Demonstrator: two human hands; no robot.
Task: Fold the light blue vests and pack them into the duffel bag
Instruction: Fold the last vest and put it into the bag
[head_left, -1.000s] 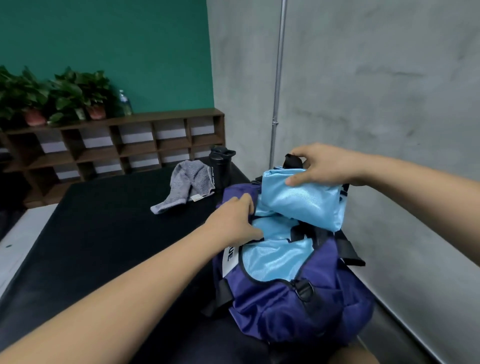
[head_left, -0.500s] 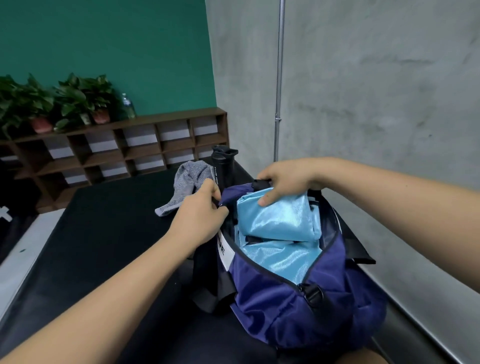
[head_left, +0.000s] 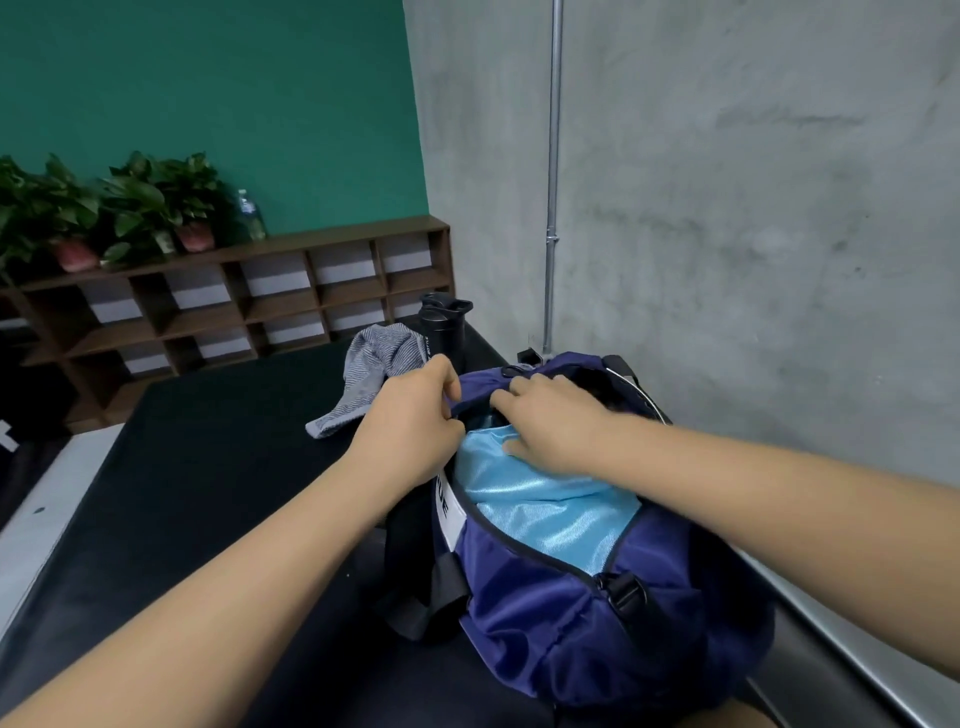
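A navy duffel bag (head_left: 571, 623) stands unzipped on the black table, near its right edge. Shiny light blue vests (head_left: 550, 514) lie folded inside and fill the opening. My left hand (head_left: 410, 421) grips the bag's left rim at its far end, fingers curled over the fabric. My right hand (head_left: 550, 421) rests on top of the vests inside the opening and presses them down. Its fingers are stretched toward the bag's far end and touch the rim there.
A grey striped garment (head_left: 369, 369) and a black bottle (head_left: 441, 327) sit just beyond the bag. The black table (head_left: 182, 493) stretches to the left. A concrete wall (head_left: 753, 260) runs close along the right. A wooden shelf (head_left: 234, 301) with potted plants stands behind.
My right hand has pushed the folded vest down from above the bag into its opening. My left hand has shifted along the rim toward the bag's far end.
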